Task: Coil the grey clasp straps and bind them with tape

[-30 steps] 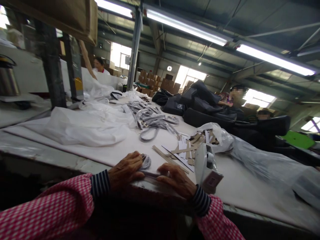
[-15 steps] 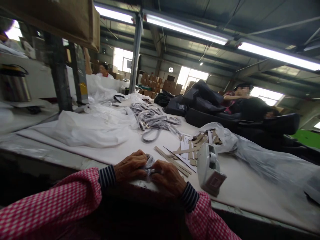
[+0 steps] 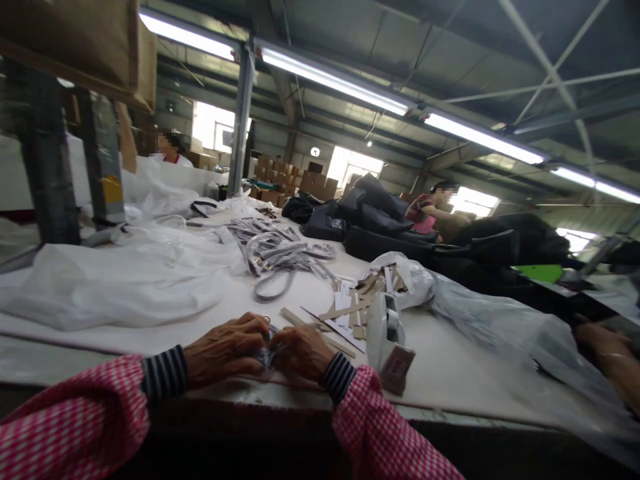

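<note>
My left hand and my right hand rest close together on the near edge of the white table. Both are closed, fingertips meeting on a small folded grey strap that is mostly hidden between them. Both arms wear pink checked sleeves with striped cuffs. A pile of grey straps lies farther back in the middle of the table. Brown and white card strips are spread just beyond my right hand.
A white tape dispenser stands right of my right hand. White plastic bags cover the left, clear plastic the right. Black bags are heaped at the back. Another person's hand shows at far right; other people sit beyond.
My hands have drawn together from spread along the strap to pinching it bunched between them. The view has swung right, bringing another person's hand into sight.
</note>
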`<state>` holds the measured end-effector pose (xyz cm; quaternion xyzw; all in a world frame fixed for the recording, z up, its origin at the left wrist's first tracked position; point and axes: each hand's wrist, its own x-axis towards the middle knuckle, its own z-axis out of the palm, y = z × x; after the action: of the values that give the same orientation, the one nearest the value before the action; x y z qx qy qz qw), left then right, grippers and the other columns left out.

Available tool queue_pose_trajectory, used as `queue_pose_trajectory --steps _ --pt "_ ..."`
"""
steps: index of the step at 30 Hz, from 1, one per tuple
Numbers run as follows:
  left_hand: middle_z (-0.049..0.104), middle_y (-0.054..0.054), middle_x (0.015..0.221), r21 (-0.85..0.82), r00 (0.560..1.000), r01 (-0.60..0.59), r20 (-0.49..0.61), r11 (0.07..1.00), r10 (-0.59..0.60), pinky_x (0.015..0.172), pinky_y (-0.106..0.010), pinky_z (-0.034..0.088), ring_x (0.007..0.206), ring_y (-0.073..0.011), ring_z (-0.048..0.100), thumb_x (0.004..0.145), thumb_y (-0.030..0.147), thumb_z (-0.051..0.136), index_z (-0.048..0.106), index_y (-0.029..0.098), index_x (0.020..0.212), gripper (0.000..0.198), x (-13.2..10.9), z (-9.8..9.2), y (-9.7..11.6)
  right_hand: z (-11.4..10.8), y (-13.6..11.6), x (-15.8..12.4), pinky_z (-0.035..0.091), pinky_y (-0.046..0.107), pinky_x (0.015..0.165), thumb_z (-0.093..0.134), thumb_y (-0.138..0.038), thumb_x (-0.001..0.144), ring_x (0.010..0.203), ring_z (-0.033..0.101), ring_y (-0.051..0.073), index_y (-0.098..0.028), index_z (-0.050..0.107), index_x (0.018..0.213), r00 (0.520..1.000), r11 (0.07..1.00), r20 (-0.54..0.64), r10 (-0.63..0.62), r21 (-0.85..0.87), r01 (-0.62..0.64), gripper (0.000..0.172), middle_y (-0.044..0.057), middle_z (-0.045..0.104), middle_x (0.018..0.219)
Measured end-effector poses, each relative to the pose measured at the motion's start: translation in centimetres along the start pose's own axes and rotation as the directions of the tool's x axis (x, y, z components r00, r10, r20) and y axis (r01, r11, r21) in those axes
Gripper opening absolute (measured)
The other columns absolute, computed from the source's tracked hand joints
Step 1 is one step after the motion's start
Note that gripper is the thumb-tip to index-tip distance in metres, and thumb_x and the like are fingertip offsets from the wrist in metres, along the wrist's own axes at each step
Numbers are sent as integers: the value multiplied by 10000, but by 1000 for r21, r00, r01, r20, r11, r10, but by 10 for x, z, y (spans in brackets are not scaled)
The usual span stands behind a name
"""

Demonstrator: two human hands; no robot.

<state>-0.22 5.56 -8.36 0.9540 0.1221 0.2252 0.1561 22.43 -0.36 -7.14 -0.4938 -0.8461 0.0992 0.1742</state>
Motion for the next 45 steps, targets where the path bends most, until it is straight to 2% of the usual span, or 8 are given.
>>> queue_pose_trajectory --steps 7,11,16,21,28,35,41,45 --pt "657 -101 1111 302 946 259 -269 918 -179 994 -444 399 1129 -296 515 918 337 598 640 187 993 172 -2 45 22 10 -4 -2 498 307 827 682 -155 804 887 664 212 -212 735 1063 998 999 -49 44 -8 -44 271 50 733 947" --pt "661 -115 1069 432 965 231 -218 872 -148 950 -452 427 1044 -278 546 965 259 520 644 168 1003 159 0 51 29 6 -5 -9 504 304 799 687 -222 841 855 657 201 -217 734 1042 997 998 -72 24 64 -19 206 39 720 922" --pt "660 -131 1060 509 961 252 -232 823 -152 885 -476 433 1029 -311 526 908 195 569 647 144 1027 151 4 49 24 -25 11 -34 509 252 705 660 -300 899 760 644 152 -209 655 1185 986 985 -153 59 169 -32 301 25 712 938" --pt "603 -75 878 349 884 395 -395 850 -249 765 -378 450 892 -252 526 920 177 484 601 183 870 127 3 28 -6 -44 40 -63 475 318 790 581 -249 929 803 631 184 -174 674 991 894 969 -375 246 127 -213 134 44 688 886" --pt "504 -31 860 77 731 508 -565 858 -383 788 -362 451 828 -214 510 984 324 381 491 221 856 198 -5 26 -17 -9 39 -54 450 342 905 571 -239 935 1068 573 251 -184 666 998 934 892 -203 294 -294 -345 127 92 647 1094" --pt "504 -7 782 -331 621 480 -525 812 -581 799 -368 406 805 -228 511 849 429 531 520 228 740 229 6 12 4 -14 49 -33 442 289 863 501 -262 984 999 625 211 -178 663 976 934 874 -109 340 -331 -357 183 89 664 1035" --pt "625 -14 680 -807 593 338 -218 485 -775 599 -295 453 624 -184 559 805 494 603 622 169 737 333 19 -15 14 -22 56 -21 416 276 859 567 -159 895 1038 636 218 -161 668 996 931 875 -35 362 -333 -353 144 104 683 1086" --pt "708 -40 731 -973 533 136 -89 189 -842 659 -289 536 660 -181 635 758 352 688 679 128 803 228 22 -24 23 -27 57 -14 408 289 822 586 -172 868 1018 637 229 -158 674 1019 920 880 -11 391 -288 -378 175 107 699 1073"
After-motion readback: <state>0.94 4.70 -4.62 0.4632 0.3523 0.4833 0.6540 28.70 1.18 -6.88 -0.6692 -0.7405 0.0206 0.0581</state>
